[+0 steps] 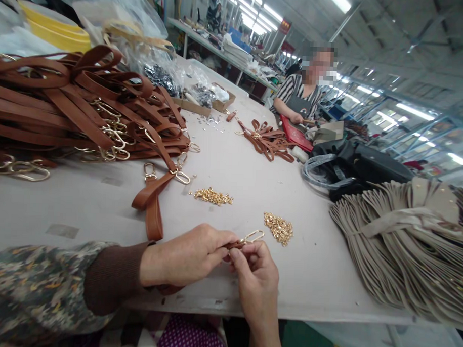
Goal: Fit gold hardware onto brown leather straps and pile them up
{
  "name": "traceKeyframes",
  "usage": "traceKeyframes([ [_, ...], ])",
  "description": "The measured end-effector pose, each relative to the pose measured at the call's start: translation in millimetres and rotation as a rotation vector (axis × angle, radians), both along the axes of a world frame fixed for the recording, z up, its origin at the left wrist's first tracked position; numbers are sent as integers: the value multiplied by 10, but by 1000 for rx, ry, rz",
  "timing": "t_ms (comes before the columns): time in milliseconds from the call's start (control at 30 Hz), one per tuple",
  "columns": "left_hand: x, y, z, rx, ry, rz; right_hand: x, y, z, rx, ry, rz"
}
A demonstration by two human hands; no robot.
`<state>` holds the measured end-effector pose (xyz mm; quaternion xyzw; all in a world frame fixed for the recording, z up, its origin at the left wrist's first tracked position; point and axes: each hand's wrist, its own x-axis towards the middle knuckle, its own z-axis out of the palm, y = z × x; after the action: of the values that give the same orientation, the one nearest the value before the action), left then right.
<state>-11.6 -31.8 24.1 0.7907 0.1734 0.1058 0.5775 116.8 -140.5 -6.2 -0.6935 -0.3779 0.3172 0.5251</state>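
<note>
Near the table's front edge, my left hand (192,255) pinches the end of a brown leather strap (234,244) between thumb and fingers. My right hand (256,275) closes on the same strap end from the other side. A gold metal clasp (255,236) sticks out beyond my fingertips at that end. Most of the strap is hidden behind my left hand and wrist. Just past my hands lie two piles of small gold rivet parts, one pile (213,196) to the left and another pile (278,229) to the right.
Brown straps with gold clasps (115,134) are heaped at left, with one looped strap (152,206) nearer me. Bundled grey-beige strips (396,240) and a black bag (364,165) stand at right. Across the table, a person (304,95) works beside more brown straps (266,139).
</note>
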Motion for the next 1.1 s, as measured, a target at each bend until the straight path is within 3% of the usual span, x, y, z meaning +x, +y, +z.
traceKeyframes([
  [133, 61, 15, -122, -379, -10, 49, 359, -41, -24, -60, -278, -60],
  [267, 58, 67, -190, -408, 31, 151, 936, -204, -110, -211, -897, -225],
  [367, 53, 114, -202, -416, 47, 197, 1239, -291, -196, -336, -1274, -153],
  [467, 75, 126, -210, -513, 28, 228, 1342, -301, -243, -395, -1453, -76],
  [633, 111, 96, -211, -677, -19, 190, 1326, -261, -220, -434, -1577, -50],
  [867, 126, 93, -287, -851, -82, 200, 1321, -260, -231, -320, -1547, 32],
  [1100, 136, 63, -311, -857, -73, 278, 1401, -214, -225, -428, -1384, 22],
])
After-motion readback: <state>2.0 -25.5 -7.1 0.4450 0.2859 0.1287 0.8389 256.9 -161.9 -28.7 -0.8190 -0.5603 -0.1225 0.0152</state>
